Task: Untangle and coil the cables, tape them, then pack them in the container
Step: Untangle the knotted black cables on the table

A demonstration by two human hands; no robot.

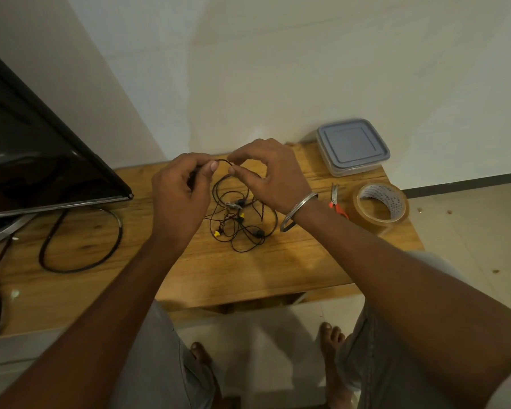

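A tangle of thin black cables (242, 228) with yellow and black earbud tips lies on the wooden table (233, 276), partly lifted. My left hand (183, 196) pinches a strand of the cable between thumb and fingers above the tangle. My right hand (269, 175) pinches the same strand a little to the right, so a short arc of cable spans the two hands. A clear container with a grey lid (353, 146) stands shut at the table's far right corner. A roll of clear tape (381, 206) stands near the right edge.
Red-handled scissors (337, 202) lie between my right wrist and the tape. A dark screen (42, 160) on a metal stand fills the left side, with a thick black cord (80, 240) looped on the table beside it. A wall rises just behind the table.
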